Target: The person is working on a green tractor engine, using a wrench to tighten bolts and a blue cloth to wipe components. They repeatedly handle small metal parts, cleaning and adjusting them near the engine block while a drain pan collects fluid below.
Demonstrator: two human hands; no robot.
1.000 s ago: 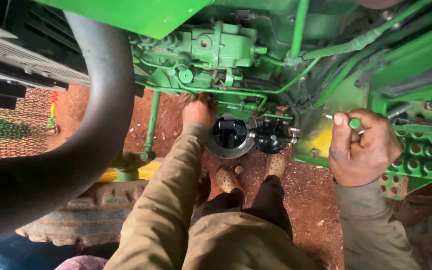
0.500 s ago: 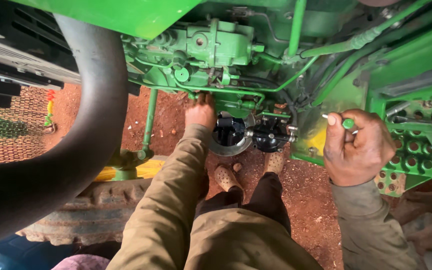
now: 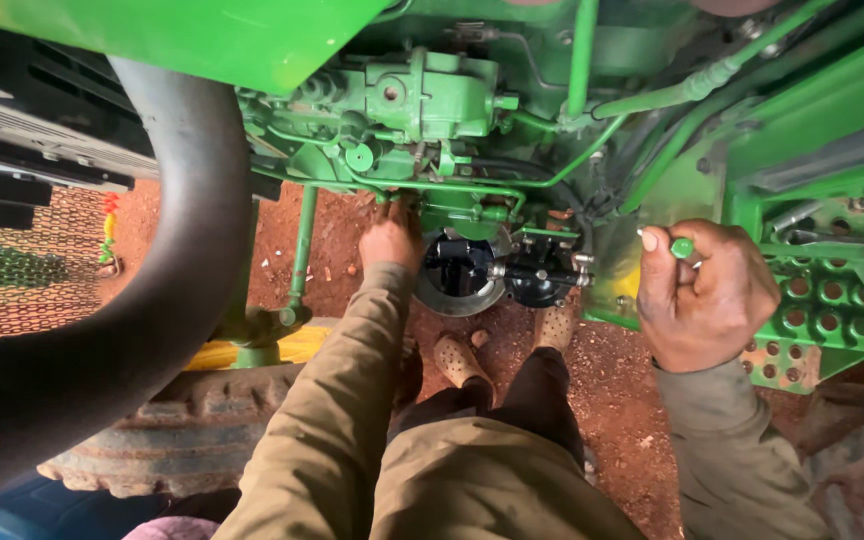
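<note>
1. Green machine body: fills the upper half of the view, with painted castings, thin green pipes and a perforated plate at its right edge. A thick black hose curves down its left side.
2. Tyre: lies on the red soil below the machine's left side, next to the person's olive sleeve.
3. Round black housing: sits under the machine's middle, ringed in bright metal, with a black fitting just beside it on the right.
4. Left hand: presses up against the machine's underside at the housing's left rim; fingertips are hidden, so I cannot tell their spread.
5. Right hand: fist closed around a small green-capped tool near the machine's right edge.
6. Judgement: fitting work at the housing (likely loosening or seating); the next move calls for bringing the tool across to it.
</note>
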